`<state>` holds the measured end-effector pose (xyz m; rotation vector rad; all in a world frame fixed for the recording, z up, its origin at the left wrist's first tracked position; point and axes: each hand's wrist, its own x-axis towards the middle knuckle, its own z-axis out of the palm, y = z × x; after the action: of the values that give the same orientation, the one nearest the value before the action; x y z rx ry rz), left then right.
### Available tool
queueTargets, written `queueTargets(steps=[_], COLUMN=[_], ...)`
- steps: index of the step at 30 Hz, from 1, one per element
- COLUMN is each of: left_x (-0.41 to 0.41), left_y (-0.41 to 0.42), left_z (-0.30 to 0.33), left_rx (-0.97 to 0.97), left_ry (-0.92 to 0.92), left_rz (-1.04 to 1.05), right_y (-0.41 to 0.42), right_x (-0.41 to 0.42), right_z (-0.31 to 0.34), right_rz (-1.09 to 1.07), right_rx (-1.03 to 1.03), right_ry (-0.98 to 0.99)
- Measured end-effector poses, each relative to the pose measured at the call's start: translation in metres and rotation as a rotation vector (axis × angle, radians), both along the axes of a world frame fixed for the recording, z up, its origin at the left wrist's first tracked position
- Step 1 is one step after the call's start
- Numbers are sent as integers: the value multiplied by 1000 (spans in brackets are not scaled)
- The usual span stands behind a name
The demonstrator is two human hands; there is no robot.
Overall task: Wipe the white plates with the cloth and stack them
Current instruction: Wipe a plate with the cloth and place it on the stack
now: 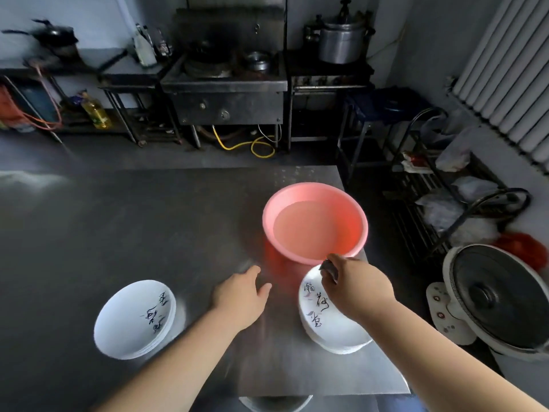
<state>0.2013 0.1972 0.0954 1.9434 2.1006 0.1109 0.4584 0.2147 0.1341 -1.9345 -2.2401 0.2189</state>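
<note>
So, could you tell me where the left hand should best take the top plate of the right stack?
Probably by its near-left rim, coming from the left: the top plate lies flat, its left edge is bare, and the right hand holding the cloth covers the far-right side.

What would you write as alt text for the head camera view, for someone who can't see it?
Over a steel table, the right hand pinches a dark cloth above a stack of white plates beside a pink basin of water. The open left hand hovers between that stack and a second plate stack.
</note>
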Motion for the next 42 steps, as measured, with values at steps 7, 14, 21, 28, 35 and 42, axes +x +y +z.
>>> queueTargets(steps=[7,14,21,28,35,42], left_x=[-177,-296,-338,-336,-338,-320], left_y=[-38,-85,-97,-94,-95,-87], left_z=[-3,-37,-76,-92,-91,-74], left_rx=[-68,-136,-226,-173,-87,-23], left_ry=[33,33,7,-100,-303,-404], left_rz=[212,445,395,411,442,390], right_y=[18,3,-9,-9,-9,-20], right_x=[-154,-286,-351,-370,-374,-339], right_z=[-15,-61,-111,-134,-138,-123], right_rz=[233,287,260,165,9,-131], right_rx=[-77,-286,-402,-411,-467,-454], right_ry=[66,16,-66,-87,45,260])
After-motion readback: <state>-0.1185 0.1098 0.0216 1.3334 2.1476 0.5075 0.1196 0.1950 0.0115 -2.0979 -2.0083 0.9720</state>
